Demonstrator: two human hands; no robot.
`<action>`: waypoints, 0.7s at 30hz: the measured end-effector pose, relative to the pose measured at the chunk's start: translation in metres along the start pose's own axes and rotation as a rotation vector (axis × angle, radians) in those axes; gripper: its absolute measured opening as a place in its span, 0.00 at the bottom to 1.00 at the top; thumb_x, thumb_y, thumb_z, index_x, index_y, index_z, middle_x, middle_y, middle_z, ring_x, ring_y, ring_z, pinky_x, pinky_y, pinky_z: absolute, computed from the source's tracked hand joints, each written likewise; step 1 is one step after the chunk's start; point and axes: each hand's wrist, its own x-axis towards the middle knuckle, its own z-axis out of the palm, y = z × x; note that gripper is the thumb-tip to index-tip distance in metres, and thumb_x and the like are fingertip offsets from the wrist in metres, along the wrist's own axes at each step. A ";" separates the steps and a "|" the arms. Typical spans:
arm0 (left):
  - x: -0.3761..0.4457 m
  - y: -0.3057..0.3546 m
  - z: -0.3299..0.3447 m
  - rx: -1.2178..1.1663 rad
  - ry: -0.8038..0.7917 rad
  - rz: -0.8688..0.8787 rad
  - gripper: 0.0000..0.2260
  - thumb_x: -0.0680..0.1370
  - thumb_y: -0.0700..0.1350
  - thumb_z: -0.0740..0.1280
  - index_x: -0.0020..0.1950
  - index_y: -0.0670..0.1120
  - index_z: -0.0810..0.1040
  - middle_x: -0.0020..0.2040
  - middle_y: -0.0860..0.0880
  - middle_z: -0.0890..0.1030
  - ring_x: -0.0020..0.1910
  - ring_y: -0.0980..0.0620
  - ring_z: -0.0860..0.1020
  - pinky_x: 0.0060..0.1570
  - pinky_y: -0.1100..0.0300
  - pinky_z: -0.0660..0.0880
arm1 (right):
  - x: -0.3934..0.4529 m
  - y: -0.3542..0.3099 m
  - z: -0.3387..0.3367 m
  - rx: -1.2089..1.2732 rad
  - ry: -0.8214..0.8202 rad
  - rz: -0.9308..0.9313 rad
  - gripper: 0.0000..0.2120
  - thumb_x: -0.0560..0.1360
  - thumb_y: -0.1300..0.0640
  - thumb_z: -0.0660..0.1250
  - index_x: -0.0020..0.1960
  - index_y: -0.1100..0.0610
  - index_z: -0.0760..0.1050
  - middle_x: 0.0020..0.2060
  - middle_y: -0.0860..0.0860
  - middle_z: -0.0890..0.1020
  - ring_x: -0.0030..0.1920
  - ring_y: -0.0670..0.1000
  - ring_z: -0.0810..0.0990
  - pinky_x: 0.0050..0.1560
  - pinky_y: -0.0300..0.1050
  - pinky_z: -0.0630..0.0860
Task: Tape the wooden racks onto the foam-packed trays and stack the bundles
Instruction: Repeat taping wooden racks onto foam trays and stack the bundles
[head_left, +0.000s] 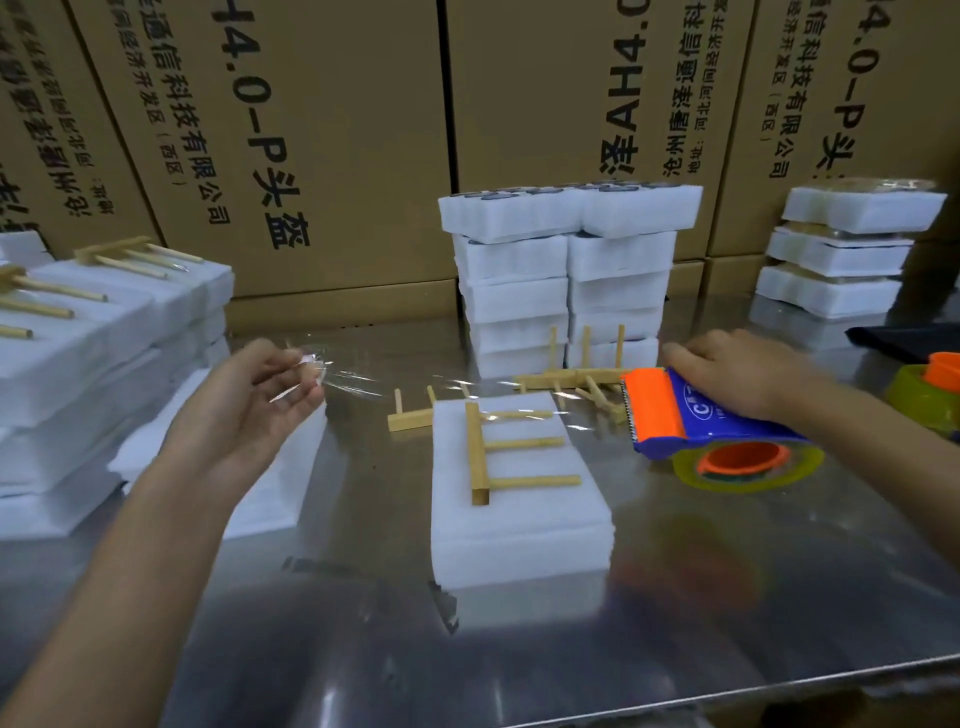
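Stretching clear tape (395, 387) from the tape dispenser (691, 415) gripped by the right hand (737, 371), pinched by the left hand (260, 395), above the untaped wooden rack (498, 449) on its foam tray (519, 519) mid-counter (519, 649); taped bundles (847, 249) sit stacked at the far right corner, many left.

Rack (511, 449) on foam tray (519, 514), dispenser (696, 415) right, stacks (563, 275) behind.

On the steel desk (675, 597) lies a foam-packed tray (519, 519) with a wooden rack (511, 457) flat on top. The left hand (260, 400) pinches the end of a clear tape strip (405, 387), stretched above the tray to the tape dispenser (696, 421), which the right hand (737, 374) grips. Behind stand stacks of foam trays (566, 280).
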 end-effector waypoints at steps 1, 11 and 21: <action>0.000 -0.002 0.001 0.042 -0.011 0.033 0.05 0.75 0.40 0.69 0.39 0.42 0.80 0.34 0.47 0.81 0.33 0.53 0.81 0.39 0.63 0.81 | 0.005 0.000 0.003 -0.006 -0.024 -0.005 0.25 0.82 0.39 0.47 0.41 0.51 0.75 0.36 0.50 0.77 0.36 0.48 0.75 0.32 0.44 0.62; 0.006 -0.034 -0.009 0.814 0.258 0.478 0.10 0.75 0.44 0.75 0.39 0.47 0.75 0.37 0.48 0.81 0.27 0.57 0.80 0.36 0.61 0.77 | 0.023 0.000 0.032 0.311 -0.249 0.030 0.23 0.81 0.39 0.52 0.45 0.51 0.80 0.40 0.53 0.80 0.42 0.52 0.78 0.41 0.47 0.70; 0.003 -0.091 -0.018 1.174 0.228 0.530 0.11 0.79 0.44 0.68 0.41 0.50 0.68 0.41 0.58 0.77 0.37 0.54 0.76 0.33 0.58 0.70 | 0.024 0.022 0.034 0.359 -0.261 0.035 0.15 0.84 0.45 0.50 0.47 0.46 0.73 0.45 0.51 0.77 0.44 0.48 0.75 0.38 0.41 0.66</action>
